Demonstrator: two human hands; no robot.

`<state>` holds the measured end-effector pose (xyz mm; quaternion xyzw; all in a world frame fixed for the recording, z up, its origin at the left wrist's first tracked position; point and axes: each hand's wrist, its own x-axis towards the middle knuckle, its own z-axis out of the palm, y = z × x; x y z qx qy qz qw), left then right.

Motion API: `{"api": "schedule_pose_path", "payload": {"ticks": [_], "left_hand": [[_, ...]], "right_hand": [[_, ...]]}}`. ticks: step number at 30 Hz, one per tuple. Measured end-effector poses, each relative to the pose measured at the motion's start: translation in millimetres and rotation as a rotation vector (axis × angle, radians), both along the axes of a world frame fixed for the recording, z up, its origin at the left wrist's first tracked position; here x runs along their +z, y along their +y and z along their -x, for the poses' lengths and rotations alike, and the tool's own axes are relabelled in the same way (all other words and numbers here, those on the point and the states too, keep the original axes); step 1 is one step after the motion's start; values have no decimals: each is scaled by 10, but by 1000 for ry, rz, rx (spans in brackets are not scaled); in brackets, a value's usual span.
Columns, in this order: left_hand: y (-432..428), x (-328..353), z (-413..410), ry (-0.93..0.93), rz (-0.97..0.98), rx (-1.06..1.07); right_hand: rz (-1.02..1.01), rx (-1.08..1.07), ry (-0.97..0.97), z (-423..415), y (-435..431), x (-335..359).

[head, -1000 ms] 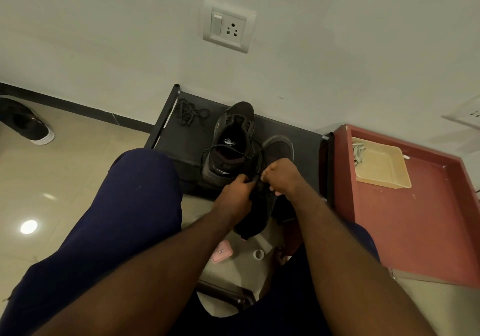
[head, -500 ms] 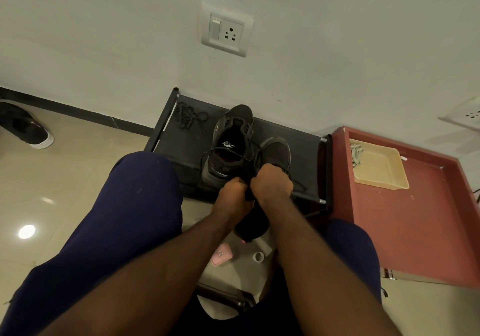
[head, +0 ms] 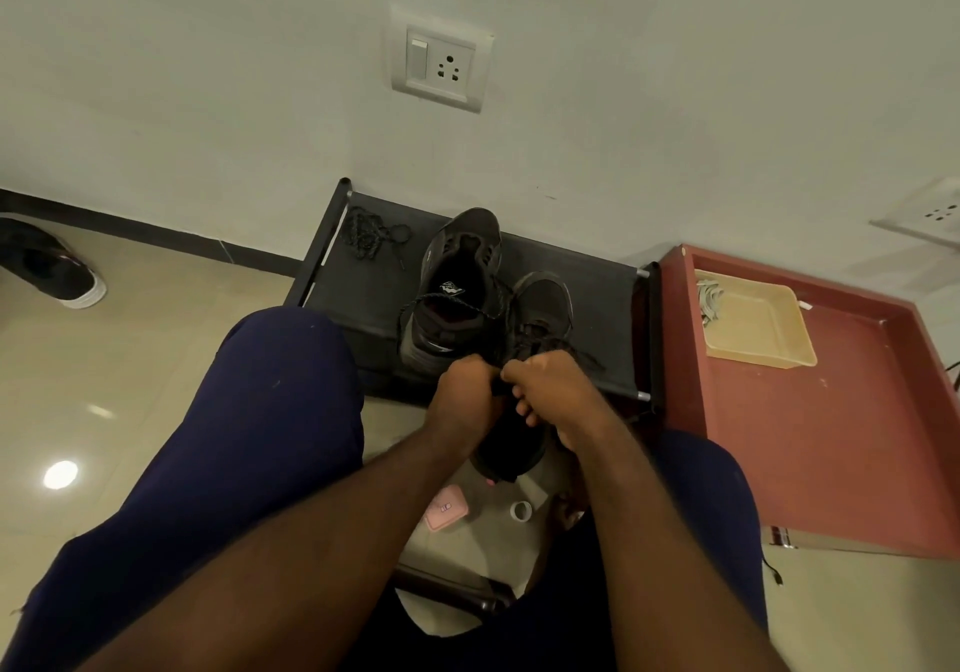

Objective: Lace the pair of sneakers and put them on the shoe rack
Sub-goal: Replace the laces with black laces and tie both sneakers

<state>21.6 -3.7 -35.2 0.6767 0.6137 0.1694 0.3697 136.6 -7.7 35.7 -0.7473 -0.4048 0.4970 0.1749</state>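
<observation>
A black sneaker (head: pixel 540 308) sticks out past the front edge of the black shoe rack (head: pixel 363 297), toe toward the wall, heel hanging between my knees. My left hand (head: pixel 465 396) and my right hand (head: pixel 550 385) meet over its tongue, each with fingers curled, pinching its dark lace. The lace ends are hidden inside my fists. A second black sneaker (head: pixel 457 282) stands on the rack just left of it, with a lace strung loosely across its opening. A loose black lace (head: pixel 369 235) lies bunched at the rack's far left corner.
A red cabinet top (head: pixel 831 437) with a beige tray (head: pixel 753 323) stands right of the rack. On the floor between my legs lie a pink case (head: pixel 447 508) and a small white ring (head: pixel 521 510). Another shoe (head: pixel 47 271) lies far left. A wall socket (head: pixel 441 66) is above.
My hands have drawn together over the sneaker's tongue, the right one moving left toward the left one. The sneakers have stayed in place.
</observation>
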Motion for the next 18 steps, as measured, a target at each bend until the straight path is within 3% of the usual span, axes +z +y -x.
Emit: {"api": "schedule_pose_path", "payload": {"ticks": [5,9,13,17,18], "left_hand": [[19,0,-18,-10,-10,14],[22,55,-48,-12,-36,7],[26,36,-66,-2,-50,26],[31,41,-42,-2,-73,-8],[31,38,-44,3,-93,-21]], "right_hand": [[39,-79,303,-34,-231,104],[-253,-255,653,-16,-226,313],[-483,-320,559,-37,-235,361],[-458,-350,853,-71,-237,339],[-400,-376,826,-69,-225,328]]}}
